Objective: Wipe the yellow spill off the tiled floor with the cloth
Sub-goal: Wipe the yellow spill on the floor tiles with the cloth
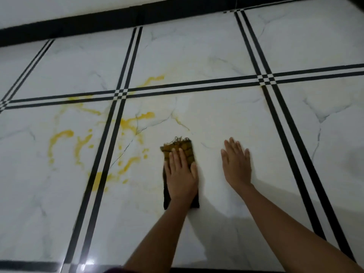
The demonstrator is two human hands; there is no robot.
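A folded dark cloth (186,149), stained yellow at its far end, lies flat on the white marbled tiled floor (226,119). My left hand (181,174) presses flat on top of the cloth, fingers together and pointing away from me. My right hand (237,164) rests palm down on the bare tile just right of the cloth, fingers spread, holding nothing. The yellow spill (59,135) spreads in streaks and blobs to the left of the cloth, across the double black tile lines, with more yellow streaks (129,123) near the line crossing and a thin smear beyond the cloth.
Double black lines (110,138) divide the large tiles. A black skirting strip (78,24) runs along the wall at the far side. A dark band borders the floor at the near edge.
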